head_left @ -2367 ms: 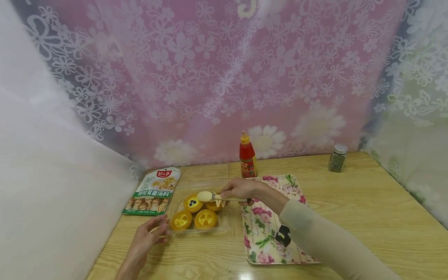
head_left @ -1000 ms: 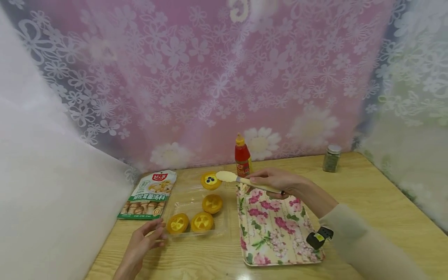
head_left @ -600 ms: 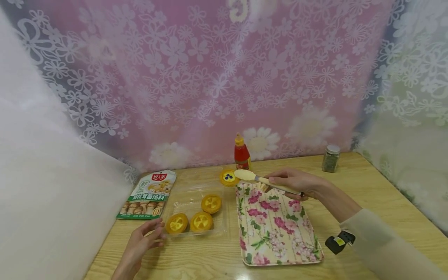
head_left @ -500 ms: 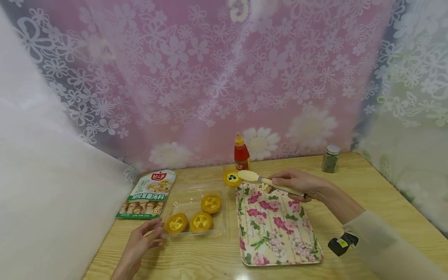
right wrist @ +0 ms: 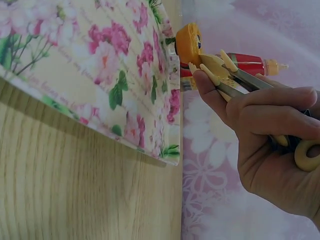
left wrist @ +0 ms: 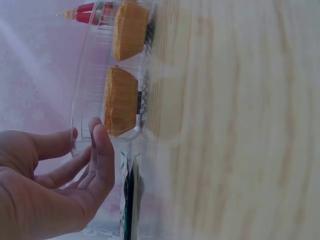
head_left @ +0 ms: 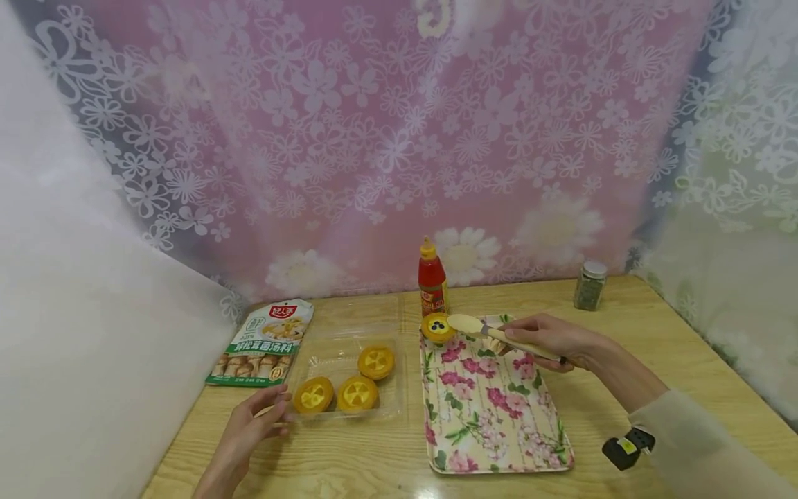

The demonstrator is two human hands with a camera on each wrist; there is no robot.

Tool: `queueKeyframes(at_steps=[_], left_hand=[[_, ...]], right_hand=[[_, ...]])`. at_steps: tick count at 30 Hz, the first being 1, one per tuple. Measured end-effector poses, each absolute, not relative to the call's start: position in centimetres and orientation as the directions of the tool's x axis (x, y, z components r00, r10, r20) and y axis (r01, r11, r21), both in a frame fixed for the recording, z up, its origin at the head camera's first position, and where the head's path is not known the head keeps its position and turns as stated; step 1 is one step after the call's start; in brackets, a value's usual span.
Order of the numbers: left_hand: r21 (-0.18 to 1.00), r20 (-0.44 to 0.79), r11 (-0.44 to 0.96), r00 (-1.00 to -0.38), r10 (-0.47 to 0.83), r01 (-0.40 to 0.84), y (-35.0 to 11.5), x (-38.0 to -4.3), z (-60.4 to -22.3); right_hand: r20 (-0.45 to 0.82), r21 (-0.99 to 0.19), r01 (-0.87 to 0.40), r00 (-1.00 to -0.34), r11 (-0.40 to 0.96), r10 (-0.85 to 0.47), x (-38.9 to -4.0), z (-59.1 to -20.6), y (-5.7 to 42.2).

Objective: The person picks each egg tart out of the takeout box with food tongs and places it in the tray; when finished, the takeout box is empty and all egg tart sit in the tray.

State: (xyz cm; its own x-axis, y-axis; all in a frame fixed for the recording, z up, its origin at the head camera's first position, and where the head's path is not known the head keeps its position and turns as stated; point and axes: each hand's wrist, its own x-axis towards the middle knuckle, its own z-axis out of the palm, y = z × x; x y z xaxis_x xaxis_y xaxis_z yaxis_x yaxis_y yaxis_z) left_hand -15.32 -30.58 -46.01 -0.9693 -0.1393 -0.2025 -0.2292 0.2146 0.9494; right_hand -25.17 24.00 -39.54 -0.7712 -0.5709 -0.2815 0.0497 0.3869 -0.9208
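My right hand (head_left: 555,339) grips cream-tipped tongs (head_left: 466,324), whose tips hold an egg tart (head_left: 438,328) with dark berries on top. The tart is at the far left corner of the floral tray (head_left: 492,416); whether it touches the tray I cannot tell. In the right wrist view, fingers wrap the tongs' handles (right wrist: 240,85). My left hand (head_left: 249,426) pinches the near left corner of the clear plastic container (head_left: 393,409) between thumb and fingers, as the left wrist view shows. Three egg tarts (head_left: 358,394) with yellow tops sit in the container.
A red sauce bottle (head_left: 431,277) stands just behind the tray. Left of the container lies a green and white food pouch (head_left: 262,344). A glass jar of dried herbs (head_left: 589,286) stands at the back right of the wooden table (head_left: 654,333). Floral curtains (head_left: 374,138) hang behind.
My right hand has lifted the berry tart out of the container with the tongs and carried it right, to the tray's far left corner. My left hand has stayed at the container's corner.
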Motion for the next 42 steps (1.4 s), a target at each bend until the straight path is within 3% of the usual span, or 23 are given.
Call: queueKeyframes(at_steps=[42], left_hand=[[0.945,-0.206,0.229,-0.968,-0.14,-0.234,-30.5,-15.2,-45.8]], right_hand=[[-0.277,-0.92,0.034,-0.76,0.39,-0.588,-25.3,-40.5,25.1]])
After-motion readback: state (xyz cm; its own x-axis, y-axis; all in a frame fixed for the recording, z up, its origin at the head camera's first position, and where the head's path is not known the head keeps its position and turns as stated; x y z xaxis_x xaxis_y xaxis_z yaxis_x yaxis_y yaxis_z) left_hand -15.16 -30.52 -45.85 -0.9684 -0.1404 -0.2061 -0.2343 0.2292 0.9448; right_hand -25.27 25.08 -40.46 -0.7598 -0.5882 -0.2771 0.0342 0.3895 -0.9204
